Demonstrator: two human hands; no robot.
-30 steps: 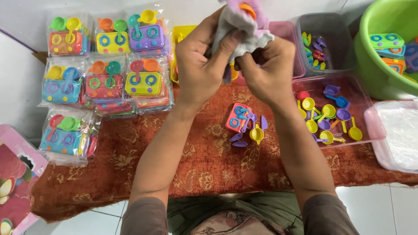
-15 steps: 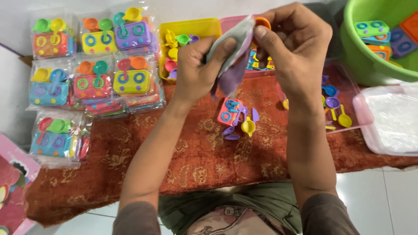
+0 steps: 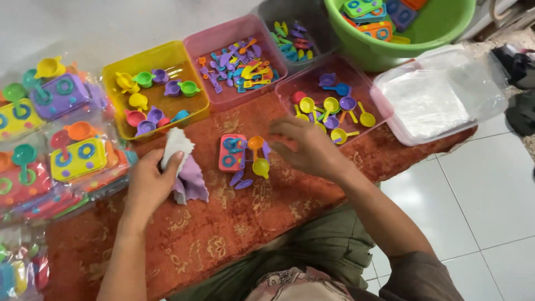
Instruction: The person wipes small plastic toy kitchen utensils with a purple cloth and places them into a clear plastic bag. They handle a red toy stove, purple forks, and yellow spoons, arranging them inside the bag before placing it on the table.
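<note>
Lowered: left hand (image 3: 147, 187) pinches bag (image 3: 181, 167) | right hand (image 3: 309, 147) spread, beside red toy (image 3: 233, 152)

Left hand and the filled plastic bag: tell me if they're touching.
Touching. The head view shows the left hand with its fingers wrapped over the filled plastic bag, pressing it against the red patterned cloth.

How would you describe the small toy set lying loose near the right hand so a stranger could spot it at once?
Start at the red patterned cloth over the work surface. In its middle, between the left hand and the right hand, lies a pink toy stove with orange, yellow and purple utensils beside it. Unlike the bagged sets at the left, it is unwrapped.
</note>
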